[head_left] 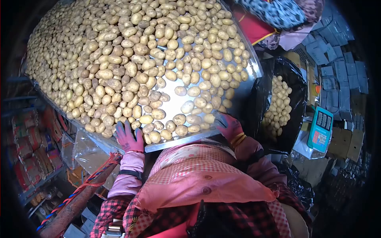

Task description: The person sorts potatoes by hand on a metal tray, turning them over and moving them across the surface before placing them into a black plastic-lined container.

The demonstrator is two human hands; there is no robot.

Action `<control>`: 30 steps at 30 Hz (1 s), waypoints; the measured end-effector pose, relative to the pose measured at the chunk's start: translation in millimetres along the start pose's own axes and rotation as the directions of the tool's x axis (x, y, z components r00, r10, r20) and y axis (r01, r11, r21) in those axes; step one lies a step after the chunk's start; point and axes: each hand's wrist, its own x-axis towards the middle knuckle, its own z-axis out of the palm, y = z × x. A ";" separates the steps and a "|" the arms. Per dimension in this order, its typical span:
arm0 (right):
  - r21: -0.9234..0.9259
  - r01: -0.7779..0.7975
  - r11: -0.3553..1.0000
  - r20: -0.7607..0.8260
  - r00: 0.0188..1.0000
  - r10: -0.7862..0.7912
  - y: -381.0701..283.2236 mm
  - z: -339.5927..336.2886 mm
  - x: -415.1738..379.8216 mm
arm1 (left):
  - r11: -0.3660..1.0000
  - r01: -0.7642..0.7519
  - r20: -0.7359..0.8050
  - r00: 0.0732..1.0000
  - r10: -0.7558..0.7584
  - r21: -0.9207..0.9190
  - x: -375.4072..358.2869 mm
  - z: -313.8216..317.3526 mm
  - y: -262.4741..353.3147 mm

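Note:
Many potatoes [115, 59] cover a large metal table [170, 97], whose bare surface shows in the middle and at the right. My left hand [129, 137], in a pink glove with grey fingertips, lies at the table's front edge against the nearest potatoes, its fingers spread. At the front right, my right hand [229, 126], gloved the same way, rests on the table beside a potato [209, 118] at its fingertips. Its fingers are partly bent, and whether they grip that potato is unclear.
A black plastic bag [295, 75] holding potatoes [279, 105] stands right of the table, with a turquoise scale [320, 129] beyond it. Another person's patterned sleeve [278, 14] shows at the top right. A rope-wrapped pole [85, 198] rises at the lower left.

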 end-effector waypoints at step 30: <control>0.659 0.129 0.741 -0.052 0.991 -0.126 -35.3 -10.8 187.1 | 0.999 -0.034 -0.032 0.999 0.035 0.024 -0.3 -2.6 4.4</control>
